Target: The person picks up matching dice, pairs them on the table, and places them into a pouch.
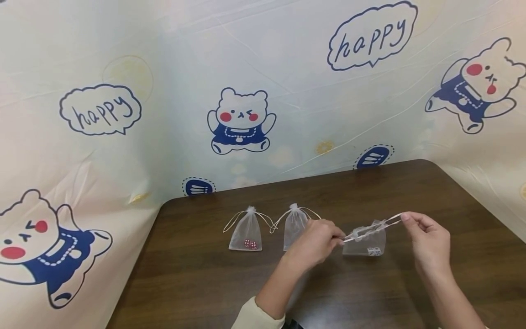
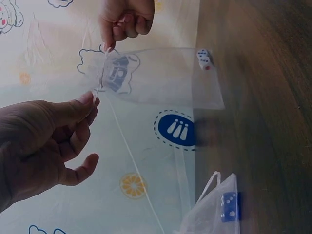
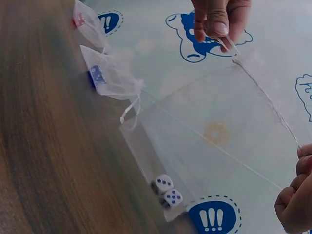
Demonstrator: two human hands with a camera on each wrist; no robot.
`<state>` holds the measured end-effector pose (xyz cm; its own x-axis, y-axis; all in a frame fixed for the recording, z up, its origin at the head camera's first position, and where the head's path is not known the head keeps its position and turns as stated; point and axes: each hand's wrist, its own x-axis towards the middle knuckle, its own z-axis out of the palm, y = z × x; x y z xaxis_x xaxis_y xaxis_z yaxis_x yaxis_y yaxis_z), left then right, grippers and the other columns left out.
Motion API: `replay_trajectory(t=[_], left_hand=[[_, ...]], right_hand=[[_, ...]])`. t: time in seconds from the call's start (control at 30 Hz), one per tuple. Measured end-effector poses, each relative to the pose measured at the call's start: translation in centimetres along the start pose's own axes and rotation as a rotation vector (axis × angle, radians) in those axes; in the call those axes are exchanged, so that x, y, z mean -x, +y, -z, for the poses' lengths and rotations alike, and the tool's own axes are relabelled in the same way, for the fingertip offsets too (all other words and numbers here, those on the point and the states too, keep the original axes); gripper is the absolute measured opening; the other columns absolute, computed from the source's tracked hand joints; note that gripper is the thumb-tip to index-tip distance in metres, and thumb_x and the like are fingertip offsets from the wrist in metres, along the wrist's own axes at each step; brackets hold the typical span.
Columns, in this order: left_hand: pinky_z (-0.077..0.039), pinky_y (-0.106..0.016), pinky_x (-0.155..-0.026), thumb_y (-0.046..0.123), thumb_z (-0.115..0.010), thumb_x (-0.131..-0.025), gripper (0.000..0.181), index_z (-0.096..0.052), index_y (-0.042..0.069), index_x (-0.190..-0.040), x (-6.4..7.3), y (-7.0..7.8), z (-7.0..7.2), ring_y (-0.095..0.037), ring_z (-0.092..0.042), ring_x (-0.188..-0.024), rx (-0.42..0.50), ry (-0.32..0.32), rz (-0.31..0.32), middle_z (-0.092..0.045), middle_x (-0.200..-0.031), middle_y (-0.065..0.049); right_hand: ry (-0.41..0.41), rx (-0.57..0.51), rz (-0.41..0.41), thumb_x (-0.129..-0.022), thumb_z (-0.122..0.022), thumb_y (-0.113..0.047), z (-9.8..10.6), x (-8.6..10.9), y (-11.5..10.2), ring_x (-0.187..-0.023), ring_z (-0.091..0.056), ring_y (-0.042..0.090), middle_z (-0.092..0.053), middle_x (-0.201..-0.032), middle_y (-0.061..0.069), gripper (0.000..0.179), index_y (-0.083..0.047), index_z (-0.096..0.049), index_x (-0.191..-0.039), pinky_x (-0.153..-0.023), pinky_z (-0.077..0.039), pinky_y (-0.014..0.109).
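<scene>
A sheer white drawstring pouch [image 1: 357,249] hangs between the hands at the right of the table, with white dice [image 3: 170,191] at its bottom. My left hand [image 1: 313,242] pinches the drawstring [image 1: 394,221] on the left side of the pouch's mouth. On the other side my right hand [image 1: 432,243] pinches the string's loop between thumb and index finger. The cord runs taut across the mouth, which is partly gathered. In the left wrist view, the remaining fingers of the left hand [image 2: 48,139] curl loosely away from the cord.
Two similar pouches stand to the left on the brown table [image 1: 189,283], their necks drawn in. One pouch [image 1: 242,235] holds red dice [image 1: 249,244]; the other pouch [image 1: 291,226], partly behind the left hand, holds blue dice [image 3: 97,74]. A printed cloth [image 1: 287,82] hangs behind.
</scene>
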<state>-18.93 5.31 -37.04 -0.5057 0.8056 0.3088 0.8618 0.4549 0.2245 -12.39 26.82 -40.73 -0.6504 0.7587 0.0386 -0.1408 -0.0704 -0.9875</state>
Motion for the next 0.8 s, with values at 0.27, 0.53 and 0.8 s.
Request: replay_trajectory(t=[0.27,0.53,0.8], left_hand=[[-0.039,-0.022,-0.076,0.021,-0.069,-0.083,0.005,-0.073,0.019,-0.08,0.4,-0.3,0.0,-0.001,-0.059,-0.078,-0.047,0.105,0.09,-0.066,-0.077,0.013],[-0.038,-0.027,-0.072,0.024,-0.07,-0.081,0.005,-0.073,0.021,-0.079,0.6,-0.7,0.3,-0.004,-0.06,-0.078,-0.105,0.182,0.131,-0.065,-0.076,0.013],[-0.038,-0.029,-0.075,0.022,-0.068,-0.083,0.005,-0.072,0.019,-0.082,0.8,-1.1,0.6,-0.007,-0.059,-0.079,-0.054,0.205,0.161,-0.066,-0.078,0.011]], right_hand=[[0.094,-0.096,0.013,-0.081,-0.069,-0.003,0.4,-0.5,-0.3,-0.047,-0.038,0.006,-0.046,-0.049,-0.004,0.014,-0.009,-0.071,-0.068,-0.042,-0.029,0.016],[0.143,-0.179,0.04,-0.079,-0.071,-0.002,1.1,-1.1,-0.5,-0.044,-0.04,0.006,-0.048,-0.049,-0.004,0.014,-0.008,-0.071,-0.067,-0.04,-0.03,0.014],[0.172,-0.248,0.047,-0.077,-0.072,-0.003,1.7,-1.4,-0.5,-0.043,-0.04,0.006,-0.05,-0.049,-0.003,0.01,-0.005,-0.07,-0.067,-0.039,-0.03,0.014]])
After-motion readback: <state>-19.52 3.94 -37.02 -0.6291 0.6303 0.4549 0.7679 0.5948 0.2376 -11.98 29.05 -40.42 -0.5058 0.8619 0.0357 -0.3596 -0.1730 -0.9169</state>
